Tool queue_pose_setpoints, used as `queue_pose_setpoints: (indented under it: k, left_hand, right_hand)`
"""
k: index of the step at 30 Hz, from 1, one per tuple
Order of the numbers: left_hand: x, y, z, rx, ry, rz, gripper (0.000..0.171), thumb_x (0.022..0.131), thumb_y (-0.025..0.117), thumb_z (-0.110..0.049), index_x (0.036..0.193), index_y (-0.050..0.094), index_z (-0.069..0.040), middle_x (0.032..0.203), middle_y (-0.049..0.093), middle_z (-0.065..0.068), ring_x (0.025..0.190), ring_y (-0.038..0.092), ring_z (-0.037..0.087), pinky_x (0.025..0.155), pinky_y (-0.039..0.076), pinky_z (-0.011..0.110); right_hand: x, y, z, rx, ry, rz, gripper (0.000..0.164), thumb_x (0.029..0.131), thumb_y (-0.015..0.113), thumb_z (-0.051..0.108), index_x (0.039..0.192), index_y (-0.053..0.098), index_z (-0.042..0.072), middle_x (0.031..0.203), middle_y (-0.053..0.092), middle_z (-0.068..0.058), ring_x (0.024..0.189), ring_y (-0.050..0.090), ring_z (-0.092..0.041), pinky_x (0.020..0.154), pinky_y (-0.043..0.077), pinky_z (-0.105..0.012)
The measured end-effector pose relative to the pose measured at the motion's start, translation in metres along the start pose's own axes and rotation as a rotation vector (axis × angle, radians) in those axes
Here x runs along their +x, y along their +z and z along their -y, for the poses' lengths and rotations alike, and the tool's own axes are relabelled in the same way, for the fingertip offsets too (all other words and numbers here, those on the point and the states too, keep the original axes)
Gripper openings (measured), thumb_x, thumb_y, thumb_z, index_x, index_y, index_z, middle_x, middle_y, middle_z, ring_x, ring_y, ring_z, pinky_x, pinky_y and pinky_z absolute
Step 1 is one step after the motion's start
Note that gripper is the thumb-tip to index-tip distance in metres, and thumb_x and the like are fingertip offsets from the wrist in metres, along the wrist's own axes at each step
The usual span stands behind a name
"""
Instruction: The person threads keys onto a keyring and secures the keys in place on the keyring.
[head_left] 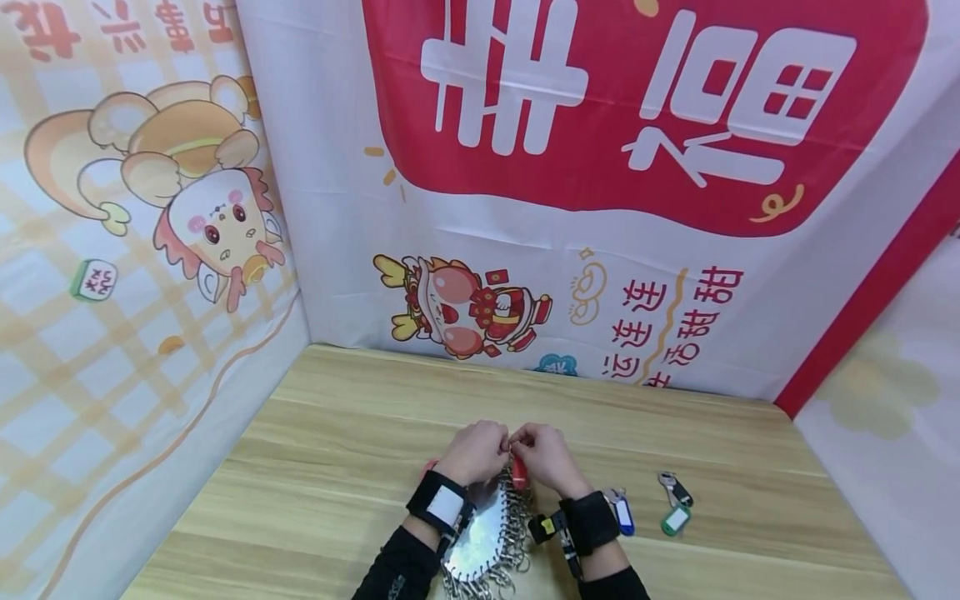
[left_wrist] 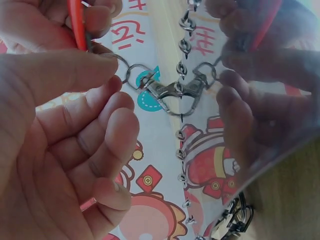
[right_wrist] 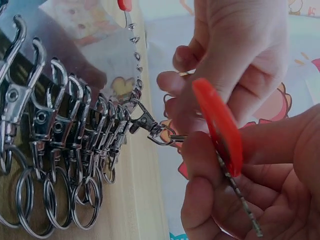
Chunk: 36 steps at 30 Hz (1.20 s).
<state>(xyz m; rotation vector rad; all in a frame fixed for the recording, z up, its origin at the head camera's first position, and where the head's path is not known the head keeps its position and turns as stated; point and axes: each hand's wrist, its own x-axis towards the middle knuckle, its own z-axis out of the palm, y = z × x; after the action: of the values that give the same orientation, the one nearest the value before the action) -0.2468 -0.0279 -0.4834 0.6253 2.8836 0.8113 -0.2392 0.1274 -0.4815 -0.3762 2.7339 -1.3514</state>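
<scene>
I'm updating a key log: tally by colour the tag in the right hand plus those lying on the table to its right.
Red tag: 1
Blue tag: 1
Green tag: 1
Total: 3

Pale wood-grain table [head_left: 300, 483] against a white backdrop [head_left: 322, 208] with a red panel [head_left: 603, 175], checked cartoon cloth [head_left: 75, 358] at left.

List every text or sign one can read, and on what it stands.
"运连连", sideways: back cloth
"活甜甜", beside it; lowest character partly cut
Red panel, white characters: unclear
Left cloth, upside-down characters: not surely readable
Left wrist view, red characters: uncertain
Sleeve, green tag, blue tag: any text too small
</scene>
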Motion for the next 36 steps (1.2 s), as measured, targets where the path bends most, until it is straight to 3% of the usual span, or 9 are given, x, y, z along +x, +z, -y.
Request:
queue_pose_setpoints:
  k: [6,15,20,29,32,36]
  left_hand:
    - [-0.0003,0.0001,-0.0013,0.016,0.011,0.021,0.024,0.084,0.066,-0.014,0.065,0.051,-0.016,0.058,0.047,-0.005,0.047,0.047,0.009,0.045,0.036,0.025]
    - [0.0017,-0.0019,-0.0005,0.091,0.056,-0.041,0.029,0.089,0.061,-0.017,0.062,0.05,-0.016,0.055,0.045,-0.006,0.048,0.044,0.008,0.047,0.035,0.024]
    - [-0.0002,-0.0039,-0.0017,0.067,0.041,-0.041,0.029,0.09,0.062,-0.018,0.062,0.051,-0.016,0.055,0.046,-0.006,0.048,0.045,0.008,0.046,0.036,0.024]
    - [-0.0031,-0.0004,-0.0021,0.061,0.058,-0.023,0.024,0.087,0.065,-0.017,0.066,0.053,-0.018,0.061,0.049,-0.008,0.053,0.047,0.008,0.05,0.038,0.024]
    - [-0.0017,0.0012,-0.0013,0.066,0.074,-0.033,0.027,0.089,0.064,-0.02,0.065,0.053,-0.018,0.058,0.047,-0.008,0.05,0.045,0.008,0.049,0.037,0.024]
    - [0.0002,-0.0007,0.0023,0.088,0.072,-0.054,0.033,0.089,0.067,-0.026,0.061,0.051,-0.017,0.053,0.043,-0.008,0.048,0.043,0.008,0.048,0.035,0.023]
  right_hand:
    - [0.0007,-0.0003,0.0,0.034,0.033,0.006,0.009,0.091,0.057,0.004,0.091,0.066,0.004,0.081,0.064,-0.004,0.062,0.056,-0.014,0.051,0.045,-0.026]
    - [-0.0003,-0.0003,0.002,-0.055,-0.087,0.018,0.006,0.088,0.06,0.002,0.088,0.066,0.005,0.076,0.062,-0.001,0.063,0.055,-0.012,0.057,0.047,-0.028]
    - [-0.0008,0.0011,0.0001,-0.078,-0.107,0.019,0.007,0.088,0.06,0.001,0.087,0.065,0.005,0.076,0.062,-0.001,0.064,0.055,-0.011,0.058,0.047,-0.027]
    - [-0.0057,0.002,-0.0015,-0.006,-0.037,-0.012,0.008,0.089,0.058,0.001,0.087,0.065,0.003,0.074,0.061,-0.002,0.059,0.054,-0.013,0.054,0.045,-0.027]
    - [-0.0068,-0.0007,-0.0021,-0.018,-0.084,0.027,0.006,0.09,0.059,0.002,0.089,0.064,0.003,0.077,0.061,-0.002,0.062,0.055,-0.013,0.055,0.046,-0.027]
    - [-0.0037,-0.0008,-0.0017,-0.114,-0.173,0.068,0.003,0.089,0.062,0.006,0.091,0.064,0.005,0.081,0.062,-0.001,0.068,0.055,-0.011,0.059,0.047,-0.026]
